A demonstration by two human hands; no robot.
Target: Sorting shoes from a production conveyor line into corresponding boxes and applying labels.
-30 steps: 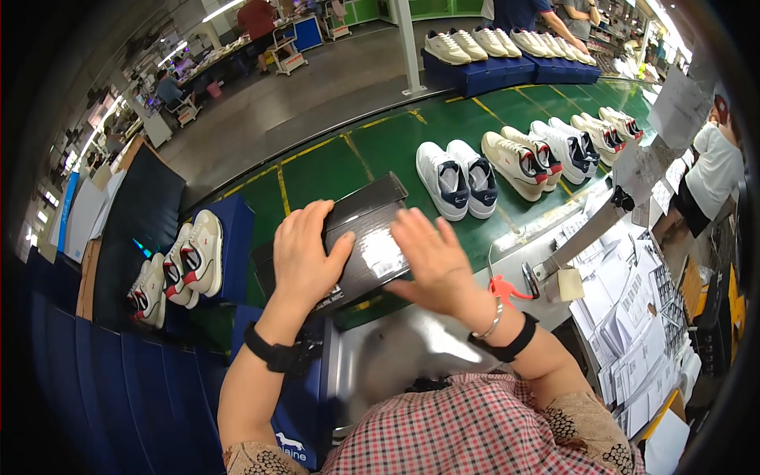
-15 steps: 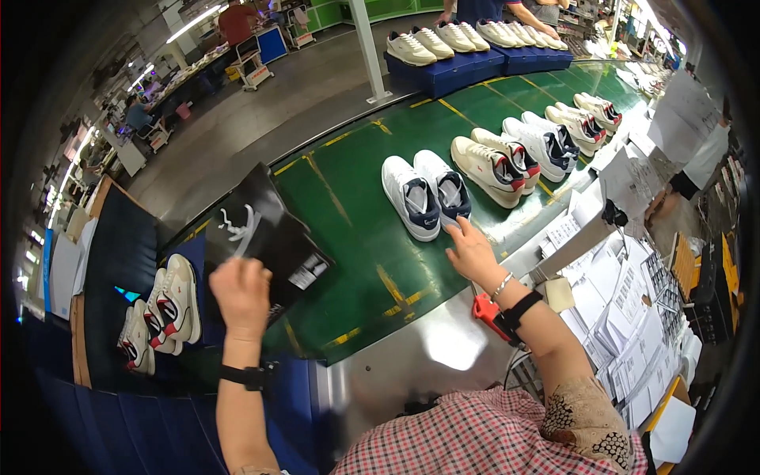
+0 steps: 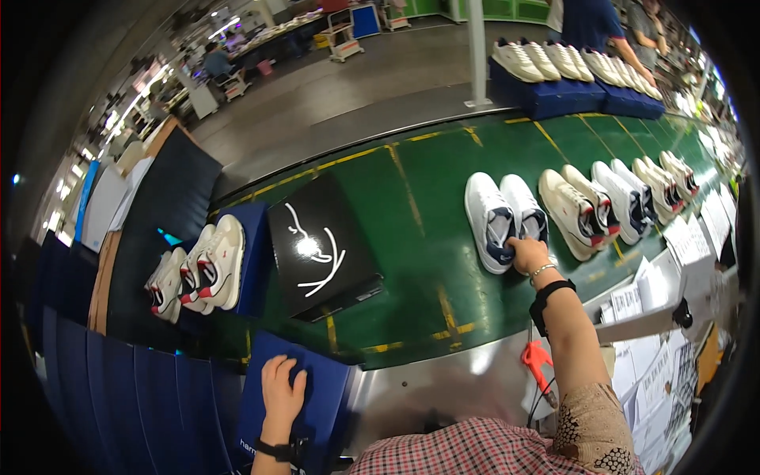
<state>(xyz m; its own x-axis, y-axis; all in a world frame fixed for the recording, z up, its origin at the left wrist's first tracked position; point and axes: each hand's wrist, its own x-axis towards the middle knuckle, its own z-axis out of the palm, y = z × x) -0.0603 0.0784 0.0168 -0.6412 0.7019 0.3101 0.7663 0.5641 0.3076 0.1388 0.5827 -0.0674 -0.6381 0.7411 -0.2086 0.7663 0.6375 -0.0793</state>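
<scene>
My right hand (image 3: 529, 255) closes at the heels of a white sneaker pair with navy linings, its fingers at the collar of the right sneaker (image 3: 521, 202). The left sneaker (image 3: 483, 210) of that pair stands beside it, close to my fingertips. My left hand (image 3: 282, 389) is over a blue shoebox (image 3: 328, 380) near the front edge, fingers curved and apart, holding nothing. White shoelaces (image 3: 323, 257) lie loose on a black shoebox (image 3: 297, 214), which rests flat on the green conveyor belt (image 3: 396, 297).
More cream and white sneakers (image 3: 566, 214) line the belt to the right. Cream sneakers (image 3: 220, 261) stand at left beside blue boxes. Sneakers on blue boxes (image 3: 546, 99) stand at the back, near another person (image 3: 590, 24). A red-handled tool (image 3: 537, 360) and papers (image 3: 665, 380) lie at right.
The view has swung left. My left hand has moved from the black box down to the blue box, and the black box now lies flatter. My right hand has closed at the white sneakers' heels.
</scene>
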